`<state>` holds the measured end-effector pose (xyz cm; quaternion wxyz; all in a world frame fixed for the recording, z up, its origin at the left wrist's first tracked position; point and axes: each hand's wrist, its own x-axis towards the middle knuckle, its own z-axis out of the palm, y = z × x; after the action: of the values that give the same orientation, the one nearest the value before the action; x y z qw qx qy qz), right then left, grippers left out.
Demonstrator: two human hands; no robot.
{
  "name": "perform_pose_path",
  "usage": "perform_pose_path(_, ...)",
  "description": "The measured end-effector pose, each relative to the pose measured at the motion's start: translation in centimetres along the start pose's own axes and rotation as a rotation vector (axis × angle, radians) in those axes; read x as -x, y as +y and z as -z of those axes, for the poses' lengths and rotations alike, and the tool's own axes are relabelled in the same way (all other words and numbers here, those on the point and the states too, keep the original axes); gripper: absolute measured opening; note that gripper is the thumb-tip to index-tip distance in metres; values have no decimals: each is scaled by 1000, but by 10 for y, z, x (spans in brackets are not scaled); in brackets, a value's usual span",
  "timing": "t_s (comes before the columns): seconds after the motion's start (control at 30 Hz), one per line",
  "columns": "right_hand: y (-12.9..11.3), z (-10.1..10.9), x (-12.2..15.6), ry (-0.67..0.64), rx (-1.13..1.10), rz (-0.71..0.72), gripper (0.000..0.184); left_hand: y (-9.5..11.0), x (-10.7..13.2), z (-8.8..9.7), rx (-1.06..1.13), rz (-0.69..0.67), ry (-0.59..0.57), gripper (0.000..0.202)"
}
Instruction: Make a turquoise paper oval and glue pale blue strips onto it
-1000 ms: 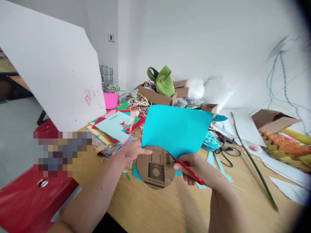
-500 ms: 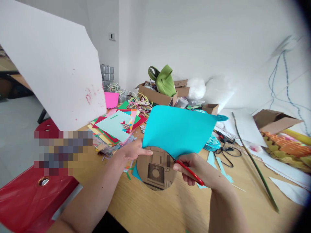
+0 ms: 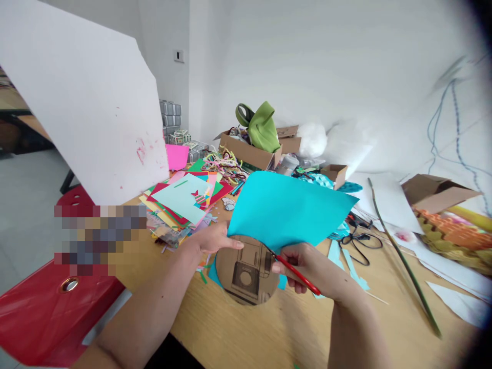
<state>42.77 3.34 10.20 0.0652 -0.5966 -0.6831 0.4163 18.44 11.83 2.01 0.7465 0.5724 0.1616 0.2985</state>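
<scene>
Along the far edge of a wooden desk (image 3: 215, 333), an open cardboard box (image 3: 246, 151) holds a green fabric item (image 3: 263, 130) and a jumble of small things; a smaller box (image 3: 335, 175) sits to its right, and towards the far right corner is a flapped carton (image 3: 438, 192), the contents of both hard to tell. Near the near edge, the person's left hand (image 3: 215, 239) is clamped on a round cardboard disc (image 3: 246, 289), thumb on top, together with a turquoise sheet (image 3: 292, 205) beneath it. The right hand (image 3: 302, 264) is closed around the red handles of scissors (image 3: 303, 282), whose blades meet the sheet beside the disc's upper right rim. The raised sheet hides part of the clutter behind. Coloured papers (image 3: 184, 200) pile towards the left edge, near a tall white board (image 3: 92, 102); a black cable (image 3: 359, 248) and a green stem (image 3: 403, 261) lie towards the right.
</scene>
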Motion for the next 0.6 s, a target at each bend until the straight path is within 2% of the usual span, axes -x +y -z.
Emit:
perform_pose_path(0.23,-6,1,2,11,21,-19,47,4,0,-3,-59,-6,-51,57)
perform_pose_path(0.4,-11,1,1,17,97,-6,48,3,2,-1,-168,-8,-9,57)
perform_pose_path(0.6,-9,0,2,-20,18,-38,49,-1,3,2,-164,1,2,65)
